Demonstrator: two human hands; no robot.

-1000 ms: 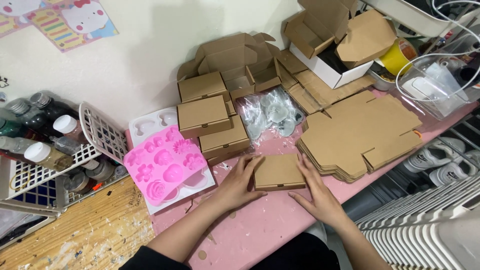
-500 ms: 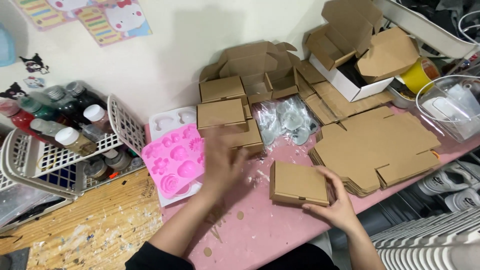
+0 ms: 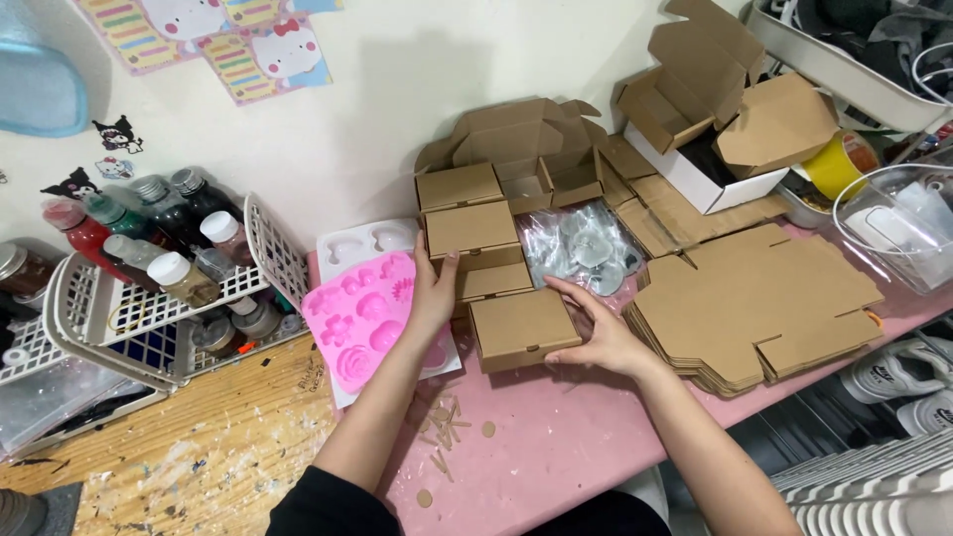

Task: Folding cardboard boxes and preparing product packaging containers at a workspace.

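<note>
A closed brown cardboard box [image 3: 524,328] lies on the pink table [image 3: 556,447]. My right hand [image 3: 596,333] grips its right side, fingers over the top edge. My left hand [image 3: 434,293] rests flat against the left side of a row of closed cardboard boxes [image 3: 472,230], touching the one nearest me [image 3: 491,282]. The held box sits against the near end of that row. A pink silicone mould [image 3: 362,318] lies just left of my left hand.
A stack of flat unfolded cardboard blanks [image 3: 759,303] lies at the right. Clear plastic bags [image 3: 586,243] sit behind the box. Open boxes [image 3: 710,119] stand at the back. A white wire basket of bottles [image 3: 149,278] is at the left.
My right hand has carried the closed box left and away from me, up to the row of boxes. My left hand has moved from the mould to the row's side.
</note>
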